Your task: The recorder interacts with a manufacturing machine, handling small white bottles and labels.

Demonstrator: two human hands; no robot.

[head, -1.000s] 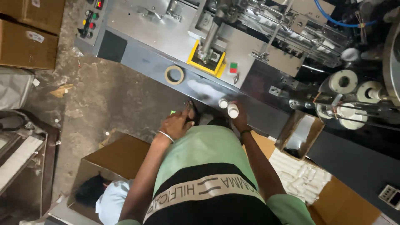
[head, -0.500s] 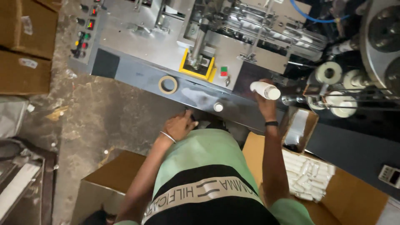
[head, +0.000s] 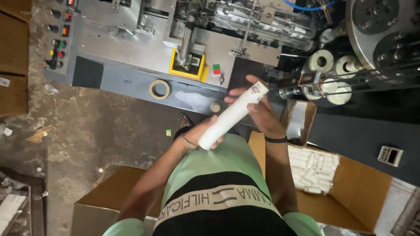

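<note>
White cup stack (head: 232,116), both ends gripped by left hand (head: 202,133), right hand (head: 258,109), fingertips partly hidden.

Brown boxes (head: 13,57) stacked top left, open carton (head: 350,192) of white stacks right, small grey meter screen (head: 390,155) beside it.

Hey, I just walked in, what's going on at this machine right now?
A person in a green and black shirt stands at a grey machine and holds a long white stack of paper cups slantwise between both hands. The left hand cups its lower end, the right hand grips near the top. Beside the person an open cardboard box already holds more white stacks. A roll of tape lies on the machine's ledge.
</note>
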